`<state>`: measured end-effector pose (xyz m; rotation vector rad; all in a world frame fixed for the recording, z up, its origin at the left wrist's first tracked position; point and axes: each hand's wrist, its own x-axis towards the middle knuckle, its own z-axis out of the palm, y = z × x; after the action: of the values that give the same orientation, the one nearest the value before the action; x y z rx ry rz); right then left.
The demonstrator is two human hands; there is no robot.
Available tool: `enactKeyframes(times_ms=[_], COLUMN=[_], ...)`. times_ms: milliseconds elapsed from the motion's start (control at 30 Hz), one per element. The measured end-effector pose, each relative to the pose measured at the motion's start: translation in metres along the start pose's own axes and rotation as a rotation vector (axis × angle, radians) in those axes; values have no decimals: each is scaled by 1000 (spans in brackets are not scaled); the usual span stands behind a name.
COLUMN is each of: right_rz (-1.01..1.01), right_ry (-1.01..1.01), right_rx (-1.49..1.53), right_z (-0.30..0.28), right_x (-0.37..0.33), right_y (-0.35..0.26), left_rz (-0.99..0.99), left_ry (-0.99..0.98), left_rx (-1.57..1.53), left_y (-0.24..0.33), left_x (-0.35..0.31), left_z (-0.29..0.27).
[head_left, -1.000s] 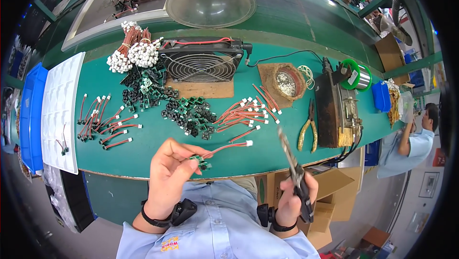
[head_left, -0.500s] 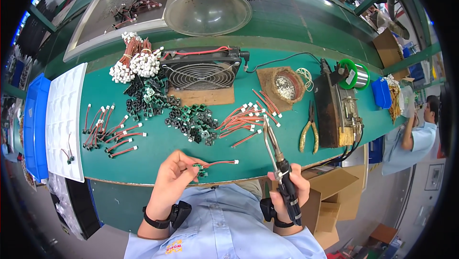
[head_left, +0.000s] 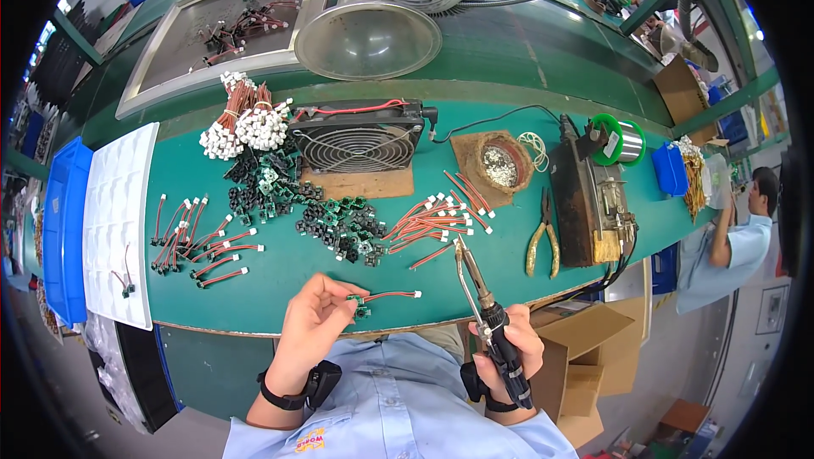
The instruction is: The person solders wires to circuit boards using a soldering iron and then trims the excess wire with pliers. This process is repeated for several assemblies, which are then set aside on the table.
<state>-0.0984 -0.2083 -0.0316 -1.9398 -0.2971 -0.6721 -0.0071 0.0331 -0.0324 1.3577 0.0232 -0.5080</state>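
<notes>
My left hand [head_left: 315, 317] pinches a small green circuit board [head_left: 358, 301] above the bench's near edge. From that board a red-and-dark wire lead [head_left: 390, 294] runs right to a white plug. My right hand [head_left: 515, 347] is wrapped round the black handle of a soldering iron [head_left: 482, 289], which has a thin metal tube along its side. The iron's tip points up and away, apart from the board. Beyond my hands lie a heap of small black-and-green boards [head_left: 342, 228] and a loose pile of red wire leads [head_left: 428, 223] with white plugs.
Pliers [head_left: 543, 239] and a soldering station [head_left: 583, 205] with a green solder spool [head_left: 619, 140] stand at right. Behind the heaps are a fan [head_left: 356, 144], a round pot [head_left: 502, 164] and bundled leads [head_left: 242, 120]. Wired boards [head_left: 203, 243] and a white tray [head_left: 119, 205] lie left.
The soldering iron's tip has come down, nearer to me and slightly left. My left hand keeps its pinch on the board. The whole view has shifted a little.
</notes>
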Motion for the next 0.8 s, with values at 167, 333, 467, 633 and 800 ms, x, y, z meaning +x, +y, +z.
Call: enactKeyframes(times_ms=[167, 333, 467, 633, 800], right_rz=[-24, -4, -196, 142, 202], right_ry=[0, 71, -51, 201, -587], right_rx=[-12, -124, -157, -246, 591], right_z=[0, 13, 29, 67, 7], right_x=[2, 16, 36, 27, -15], right_y=[-1, -5, -2, -27, -35], left_rz=[117, 363, 95, 50, 259], left_ry=[116, 126, -441, -262, 41], left_rx=[497, 565, 0, -188, -61], left_y=[7, 27, 24, 32, 44], left_x=[0, -18, -23, -18, -9], left_z=[3, 26, 54, 67, 56])
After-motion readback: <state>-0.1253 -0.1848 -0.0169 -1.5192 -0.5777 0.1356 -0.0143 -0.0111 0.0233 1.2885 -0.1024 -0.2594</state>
